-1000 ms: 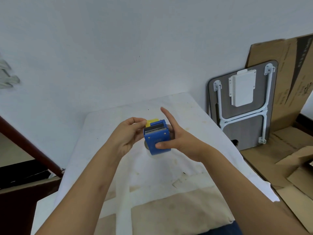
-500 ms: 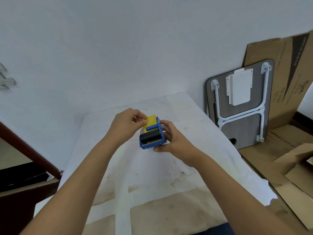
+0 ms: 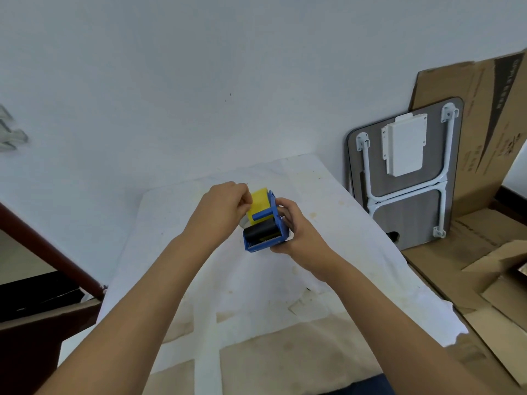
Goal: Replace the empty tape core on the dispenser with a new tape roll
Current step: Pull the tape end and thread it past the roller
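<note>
A blue tape dispenser [image 3: 263,230] with a black roller, a toothed cutting edge and a yellow flap [image 3: 259,205] is held above the white-covered table [image 3: 328,212]. My right hand [image 3: 291,232] grips the dispenser's right side. My left hand [image 3: 222,212] is closed at its upper left, fingertips pinched at the yellow flap. A pale round edge, perhaps a tape roll [image 3: 244,222], shows just behind my left hand, mostly hidden.
A folded grey lap table with white legs [image 3: 405,178] leans on the wall to the right. Flattened cardboard [image 3: 484,252] lies on the floor and stands behind it. A dark wooden rail [image 3: 48,252] runs at the left.
The dispenser was turned from teeth-up facing me to roller and teeth pointing down toward me. My right hand's open fingers wrapped around its side; my left hand moved to the yellow flap.
</note>
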The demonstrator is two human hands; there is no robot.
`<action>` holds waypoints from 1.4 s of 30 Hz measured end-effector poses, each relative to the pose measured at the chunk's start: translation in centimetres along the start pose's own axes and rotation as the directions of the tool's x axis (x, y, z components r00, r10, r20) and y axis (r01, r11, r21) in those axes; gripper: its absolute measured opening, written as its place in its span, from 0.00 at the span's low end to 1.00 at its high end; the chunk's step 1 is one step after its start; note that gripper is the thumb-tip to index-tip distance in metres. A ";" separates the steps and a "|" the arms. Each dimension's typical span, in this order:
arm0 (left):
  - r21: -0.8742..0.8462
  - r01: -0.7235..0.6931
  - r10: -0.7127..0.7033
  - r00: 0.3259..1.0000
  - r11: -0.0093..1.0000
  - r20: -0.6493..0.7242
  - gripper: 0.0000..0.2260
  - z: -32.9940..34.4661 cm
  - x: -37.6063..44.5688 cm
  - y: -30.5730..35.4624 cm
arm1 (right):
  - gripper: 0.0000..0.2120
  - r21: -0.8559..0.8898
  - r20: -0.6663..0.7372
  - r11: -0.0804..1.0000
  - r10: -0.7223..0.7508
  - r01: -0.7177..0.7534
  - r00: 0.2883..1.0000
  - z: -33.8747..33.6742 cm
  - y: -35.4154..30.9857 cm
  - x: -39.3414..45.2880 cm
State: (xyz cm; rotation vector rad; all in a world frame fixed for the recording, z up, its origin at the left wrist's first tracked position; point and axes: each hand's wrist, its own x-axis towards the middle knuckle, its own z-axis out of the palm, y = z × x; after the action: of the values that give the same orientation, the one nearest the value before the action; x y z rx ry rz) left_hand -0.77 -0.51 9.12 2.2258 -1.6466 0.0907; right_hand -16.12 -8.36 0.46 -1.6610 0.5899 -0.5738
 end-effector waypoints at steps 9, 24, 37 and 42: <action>0.129 -0.146 0.142 0.989 0.981 0.039 0.04 1.0 -0.3 0.5 | 0.39 -0.064 -0.020 0.998 -0.010 0.009 1.000 -0.1 -0.3 -0.2; -0.168 0.040 -0.026 0.996 0.985 0.086 0.08 0.4 -0.3 -0.5 | 0.33 -0.128 -0.029 0.991 -0.029 0.025 0.999 -0.3 -0.9 -0.2; 0.176 -0.210 0.202 0.977 0.962 0.063 0.04 0.9 -0.6 0.1 | 0.32 -0.165 -0.069 0.984 -0.084 0.072 0.994 -0.3 -1.1 -0.7; 0.060 -0.225 0.222 0.974 0.973 0.052 0.03 0.4 -0.9 0.4 | 0.32 -0.286 -0.041 0.954 -0.110 0.094 0.993 -0.5 -1.2 -0.4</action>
State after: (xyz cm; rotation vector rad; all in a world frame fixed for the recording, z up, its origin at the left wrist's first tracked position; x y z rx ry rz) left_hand -1.50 0.08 8.57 2.0942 -1.9401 0.1559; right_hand -16.69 -8.29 1.71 -1.9603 0.6538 -0.6357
